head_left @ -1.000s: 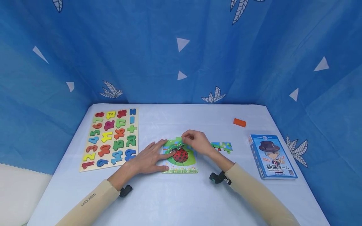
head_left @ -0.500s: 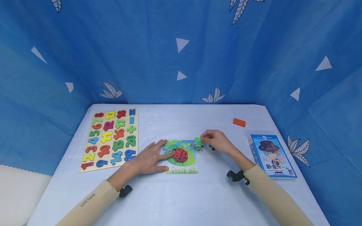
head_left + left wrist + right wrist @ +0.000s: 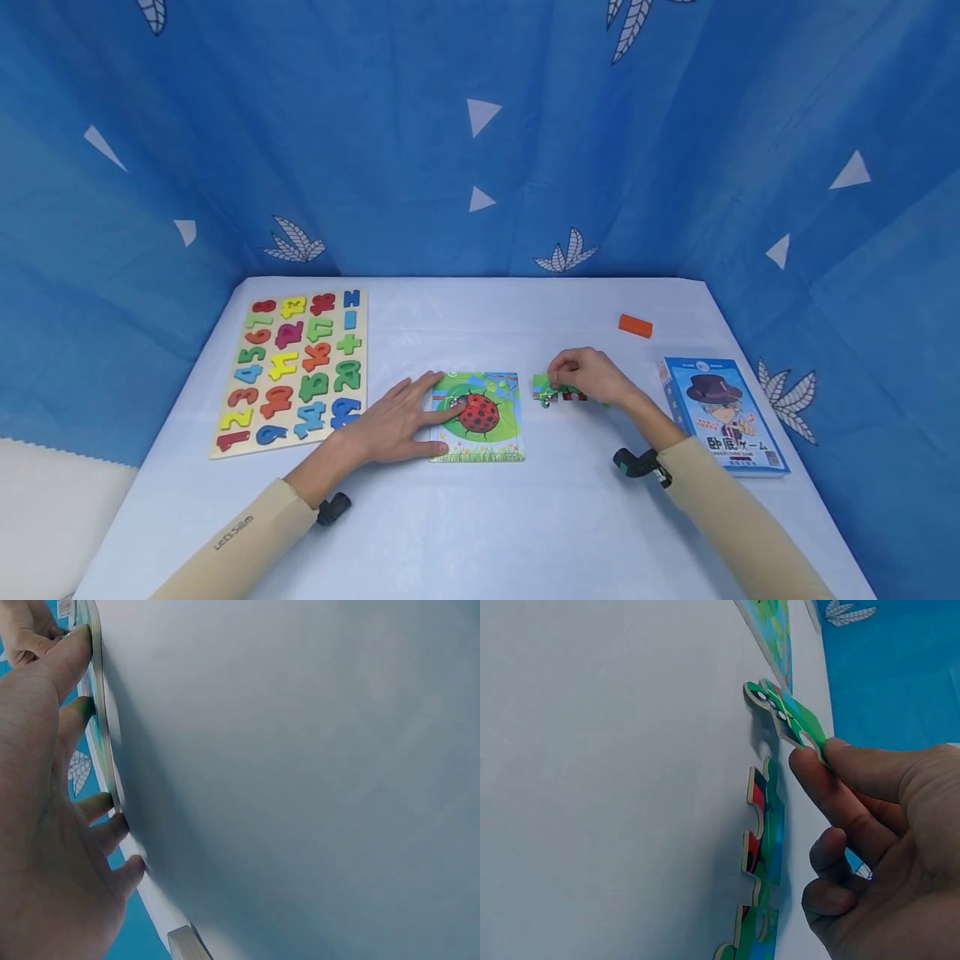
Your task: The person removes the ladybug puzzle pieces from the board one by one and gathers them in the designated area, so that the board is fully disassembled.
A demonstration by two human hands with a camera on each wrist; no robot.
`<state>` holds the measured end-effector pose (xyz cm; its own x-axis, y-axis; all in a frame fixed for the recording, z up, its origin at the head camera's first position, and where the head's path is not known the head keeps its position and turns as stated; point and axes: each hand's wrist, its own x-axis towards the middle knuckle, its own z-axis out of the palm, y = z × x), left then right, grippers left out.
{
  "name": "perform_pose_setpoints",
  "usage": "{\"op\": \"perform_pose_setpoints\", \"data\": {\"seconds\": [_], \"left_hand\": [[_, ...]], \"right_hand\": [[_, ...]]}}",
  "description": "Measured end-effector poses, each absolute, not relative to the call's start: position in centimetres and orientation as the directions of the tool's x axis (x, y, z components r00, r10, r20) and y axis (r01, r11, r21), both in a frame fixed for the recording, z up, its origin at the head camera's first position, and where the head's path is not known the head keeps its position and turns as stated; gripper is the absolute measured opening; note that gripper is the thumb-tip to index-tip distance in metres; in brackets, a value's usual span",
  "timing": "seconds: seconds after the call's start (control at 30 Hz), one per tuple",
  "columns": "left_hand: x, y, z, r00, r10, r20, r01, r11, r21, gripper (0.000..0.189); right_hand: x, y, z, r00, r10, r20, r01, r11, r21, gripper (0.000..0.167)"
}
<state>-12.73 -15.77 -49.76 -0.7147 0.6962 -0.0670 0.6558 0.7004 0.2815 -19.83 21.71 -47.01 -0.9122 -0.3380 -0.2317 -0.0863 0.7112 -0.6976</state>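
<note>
My left hand (image 3: 390, 421) lies with spread, straight fingers on the left part of a ladybug puzzle board (image 3: 495, 437), thumb at its lower left edge. In the left wrist view, its fingertips touch the board's edge (image 3: 103, 712). Right of the board, my right hand (image 3: 591, 375) pinches a green jigsaw piece (image 3: 801, 716) between thumb and index finger. The right wrist view has this piece tilted, slightly above the table. Beside it lie other jigsaw pieces (image 3: 769, 840) in green, red and blue, partly hidden by the right hand in the head view.
A wooden number board (image 3: 288, 375) with coloured numerals lies at the left. An orange block (image 3: 635, 326) sits at the back right, and a blue boxed card game (image 3: 723, 417) at the right. Blue curtains (image 3: 420, 125) stand behind the white table (image 3: 465, 533).
From above the board, my right hand has carried the green piece right to the loose pieces, uncovering the board's upper right part. The left hand has stayed in place.
</note>
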Motion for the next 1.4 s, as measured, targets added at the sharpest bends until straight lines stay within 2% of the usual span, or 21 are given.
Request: {"op": "perform_pose_setpoints", "data": {"seconds": [0.3,0.57,1.03,1.4], "left_hand": [[-12.8,-15.8,-49.8,-0.715,0.696,-0.065,0.659,0.702,0.271,0.07],[-12.8,-15.8,-49.7,-0.715,0.696,-0.066,0.658,0.702,0.274,0.069],[-12.8,-15.8,-49.7,-0.714,0.696,-0.074,0.657,0.703,0.272,0.07],[-12.8,-15.8,-49.7,-0.709,0.703,-0.056,0.667,0.693,0.274,0.069]], "right_hand": [[-20.1,21.7,-47.7,-0.923,-0.337,-0.185,-0.134,0.732,-0.668,0.008],[-20.2,21.2,-47.9,-0.919,-0.343,-0.194,-0.152,0.763,-0.629,0.008],[-20.4,21.0,-48.1,-0.913,-0.35,-0.21,-0.15,0.767,-0.623,0.007],[-20.6,21.0,-48.5,-0.914,-0.37,-0.168,-0.198,0.767,-0.61,0.005]]}}
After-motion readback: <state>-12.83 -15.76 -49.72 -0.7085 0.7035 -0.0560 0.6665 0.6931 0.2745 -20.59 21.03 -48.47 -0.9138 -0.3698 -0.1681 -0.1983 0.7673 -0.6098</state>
